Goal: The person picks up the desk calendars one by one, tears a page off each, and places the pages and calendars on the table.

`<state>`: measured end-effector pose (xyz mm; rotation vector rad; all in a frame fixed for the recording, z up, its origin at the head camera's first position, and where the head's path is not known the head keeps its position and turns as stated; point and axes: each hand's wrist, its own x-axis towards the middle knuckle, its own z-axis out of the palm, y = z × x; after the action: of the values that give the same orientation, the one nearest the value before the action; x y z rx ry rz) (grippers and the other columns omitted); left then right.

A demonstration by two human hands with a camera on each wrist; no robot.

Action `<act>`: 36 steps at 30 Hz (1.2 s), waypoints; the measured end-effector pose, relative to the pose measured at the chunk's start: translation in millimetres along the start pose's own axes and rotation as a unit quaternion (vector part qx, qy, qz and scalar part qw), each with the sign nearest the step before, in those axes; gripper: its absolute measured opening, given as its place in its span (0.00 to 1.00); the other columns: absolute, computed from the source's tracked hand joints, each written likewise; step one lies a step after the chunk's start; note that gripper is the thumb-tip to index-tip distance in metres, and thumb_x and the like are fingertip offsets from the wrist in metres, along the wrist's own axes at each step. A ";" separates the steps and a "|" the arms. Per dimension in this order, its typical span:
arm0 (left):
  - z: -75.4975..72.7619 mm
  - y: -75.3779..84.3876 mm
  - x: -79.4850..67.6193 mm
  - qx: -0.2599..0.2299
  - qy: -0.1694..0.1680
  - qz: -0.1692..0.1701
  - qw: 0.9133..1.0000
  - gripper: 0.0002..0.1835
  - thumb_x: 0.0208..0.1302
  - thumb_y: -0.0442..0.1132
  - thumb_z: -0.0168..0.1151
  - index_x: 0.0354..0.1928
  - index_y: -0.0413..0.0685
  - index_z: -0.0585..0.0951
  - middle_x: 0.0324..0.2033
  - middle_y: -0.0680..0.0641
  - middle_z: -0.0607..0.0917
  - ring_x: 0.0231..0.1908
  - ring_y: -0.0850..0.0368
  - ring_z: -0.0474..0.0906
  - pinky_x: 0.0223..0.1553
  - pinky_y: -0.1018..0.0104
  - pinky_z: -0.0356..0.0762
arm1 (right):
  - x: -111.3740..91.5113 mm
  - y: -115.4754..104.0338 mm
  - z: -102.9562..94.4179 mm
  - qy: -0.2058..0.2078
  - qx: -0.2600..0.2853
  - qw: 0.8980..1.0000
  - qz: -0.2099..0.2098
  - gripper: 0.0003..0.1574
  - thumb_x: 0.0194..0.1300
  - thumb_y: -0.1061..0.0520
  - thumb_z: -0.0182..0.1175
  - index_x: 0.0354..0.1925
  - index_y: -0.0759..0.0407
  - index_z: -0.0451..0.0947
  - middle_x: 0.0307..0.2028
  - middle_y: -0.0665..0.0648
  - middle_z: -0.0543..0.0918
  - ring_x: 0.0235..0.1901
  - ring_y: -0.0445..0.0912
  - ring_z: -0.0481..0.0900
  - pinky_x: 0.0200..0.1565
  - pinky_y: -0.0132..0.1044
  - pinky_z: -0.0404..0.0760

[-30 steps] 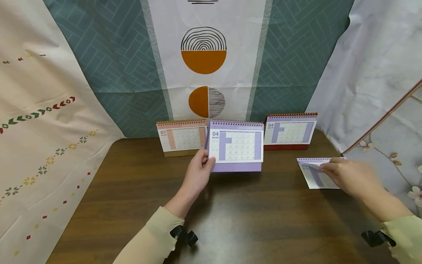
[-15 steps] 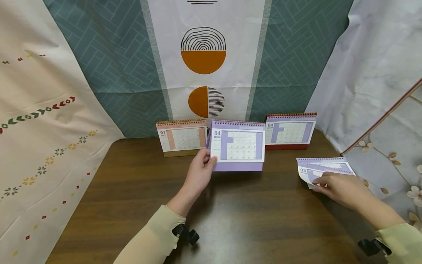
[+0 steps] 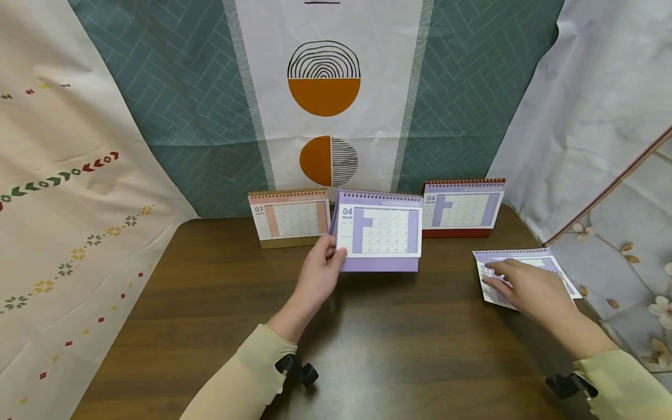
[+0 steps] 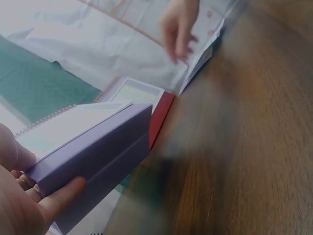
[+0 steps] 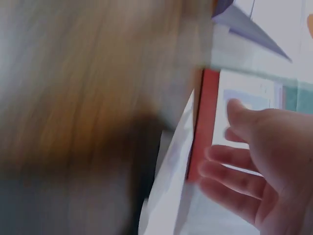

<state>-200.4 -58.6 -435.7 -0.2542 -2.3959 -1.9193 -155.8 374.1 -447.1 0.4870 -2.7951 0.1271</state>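
Observation:
My left hand [image 3: 315,274] grips the lower left corner of a purple desk calendar [image 3: 385,233] showing 04. The left wrist view shows the thumb on the page side and fingers under the purple base [image 4: 98,152]. To the right, my right hand [image 3: 535,294] is over a spiral-bound calendar [image 3: 553,265] with a purple-and-white page, its fingers apart and partly hiding the month number. In the right wrist view the fingers [image 5: 232,169] are loosely bent with nothing between them. Whether the fingertips touch the page cannot be told.
A pink calendar [image 3: 294,221] showing 07 stands on a gold base at the back left. Another 04 calendar [image 3: 462,210] stands on a red base at the back right. The brown wooden table [image 3: 210,326] is bordered by cloth hangings [image 3: 194,116].
My right hand has let go of the page it was turning, which now lies flatter on the calendar. Its fingers have spread. My left hand and the purple calendar have shifted slightly right.

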 end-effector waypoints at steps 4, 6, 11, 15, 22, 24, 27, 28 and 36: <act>3.2 1.7 0.1 0.005 -0.002 -0.001 1.000 0.04 0.83 0.33 0.61 0.52 0.41 0.78 0.38 0.43 0.87 0.34 0.52 0.77 0.33 0.64 0.70 | 21.6 -25.3 2.6 0.020 0.028 0.999 0.034 0.30 0.74 0.45 0.73 0.65 0.60 0.85 0.55 0.67 0.90 0.48 0.66 0.90 0.37 0.65 0.85; 4.1 1.5 0.1 0.006 -0.001 0.001 1.000 0.03 0.83 0.33 0.62 0.51 0.41 0.78 0.38 0.43 0.87 0.34 0.53 0.77 0.33 0.64 0.70 | 34.2 -39.2 3.4 0.009 0.050 0.997 0.051 0.33 0.77 0.43 0.71 0.70 0.60 0.82 0.60 0.70 0.87 0.54 0.68 0.87 0.44 0.68 0.84; 3.9 -0.3 0.5 0.001 -0.002 0.001 1.000 0.03 0.83 0.33 0.61 0.51 0.41 0.78 0.38 0.43 0.88 0.35 0.52 0.78 0.33 0.64 0.71 | 64.2 -69.0 6.6 -0.020 0.137 0.986 0.091 0.40 0.84 0.37 0.61 0.78 0.62 0.73 0.69 0.73 0.80 0.64 0.70 0.81 0.57 0.73 0.79; 5.1 0.5 0.6 -0.007 -0.009 -0.002 1.000 0.03 0.84 0.32 0.61 0.52 0.41 0.78 0.42 0.42 0.89 0.36 0.52 0.80 0.36 0.62 0.74 | 76.7 -82.0 13.3 -0.031 0.226 0.966 0.122 0.42 0.86 0.37 0.57 0.80 0.63 0.70 0.70 0.72 0.80 0.63 0.69 0.82 0.61 0.71 0.78; 6.4 -0.5 1.0 -0.008 -0.012 -0.004 1.000 0.03 0.84 0.33 0.61 0.52 0.41 0.78 0.44 0.42 0.90 0.37 0.51 0.81 0.37 0.61 0.75 | 85.7 -97.2 24.9 -0.047 0.313 0.936 0.155 0.38 0.87 0.39 0.57 0.78 0.63 0.72 0.73 0.71 0.77 0.71 0.69 0.75 0.69 0.69 0.72; 6.9 -1.1 1.3 -0.004 -0.011 -0.004 1.000 0.03 0.84 0.33 0.61 0.52 0.41 0.78 0.44 0.42 0.90 0.37 0.51 0.81 0.37 0.61 0.75 | 86.8 -99.7 27.0 -0.043 0.319 0.934 0.157 0.35 0.86 0.42 0.59 0.75 0.65 0.75 0.72 0.71 0.78 0.71 0.68 0.74 0.71 0.69 0.70; 7.5 -2.5 2.2 0.002 -0.010 -0.002 1.000 0.03 0.84 0.33 0.61 0.52 0.41 0.78 0.43 0.42 0.90 0.37 0.51 0.80 0.36 0.61 0.74 | 87.9 -101.4 29.3 -0.032 0.325 0.931 0.159 0.30 0.85 0.47 0.62 0.71 0.65 0.77 0.69 0.71 0.79 0.70 0.67 0.74 0.71 0.68 0.69; 7.7 -3.1 2.7 0.005 -0.009 -0.001 1.000 0.03 0.84 0.33 0.61 0.52 0.42 0.78 0.42 0.42 0.89 0.36 0.52 0.79 0.35 0.61 0.73 | 88.0 -101.6 29.9 -0.028 0.329 0.930 0.161 0.29 0.85 0.48 0.62 0.70 0.65 0.77 0.69 0.71 0.79 0.69 0.66 0.75 0.71 0.68 0.69; 9.8 -10.8 8.5 0.040 -0.017 0.001 0.999 0.02 0.84 0.33 0.60 0.52 0.43 0.78 0.42 0.44 0.89 0.37 0.52 0.78 0.37 0.60 0.72 | 89.3 -103.6 35.0 -0.017 0.336 0.925 0.174 0.23 0.84 0.51 0.63 0.66 0.65 0.78 0.62 0.71 0.84 0.58 0.64 0.80 0.63 0.65 0.75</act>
<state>-210.0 -50.5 -447.0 -0.2847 -2.4869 -1.8268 -210.1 243.8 -449.3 0.1173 -2.7813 1.1861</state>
